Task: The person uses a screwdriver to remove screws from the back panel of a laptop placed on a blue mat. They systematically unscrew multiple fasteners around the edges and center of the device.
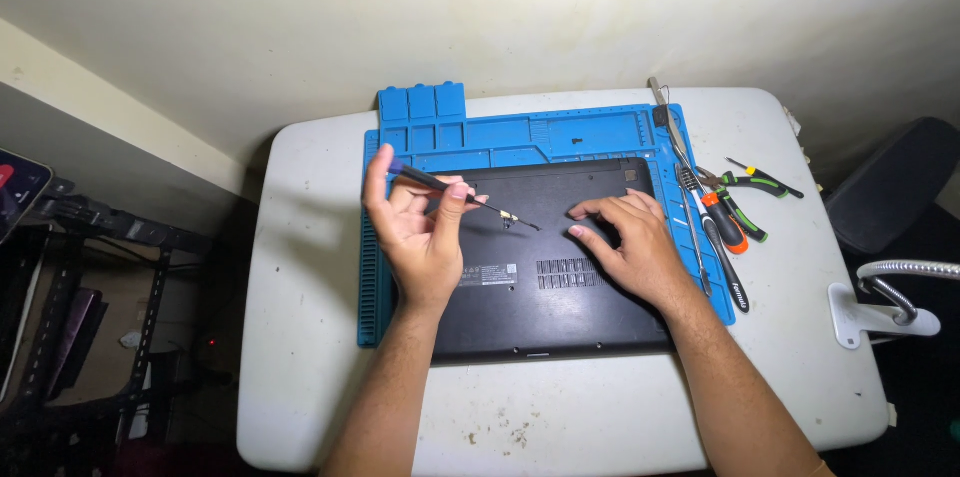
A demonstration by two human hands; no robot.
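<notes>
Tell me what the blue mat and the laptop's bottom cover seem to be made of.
Blue mat: probably silicone or soft rubber, matte, with moulded ridges and compartments. Laptop bottom cover: likely matte black plastic, with vent slots moulded in; painted metal cannot be ruled out.

Matt black plastic laptop on a blue rubbery mat, over a scuffed white tabletop

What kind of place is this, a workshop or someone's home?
Probably a small home repair corner: a blue repair mat on a white table, an upturned laptop, and hand tools beside it.
</notes>
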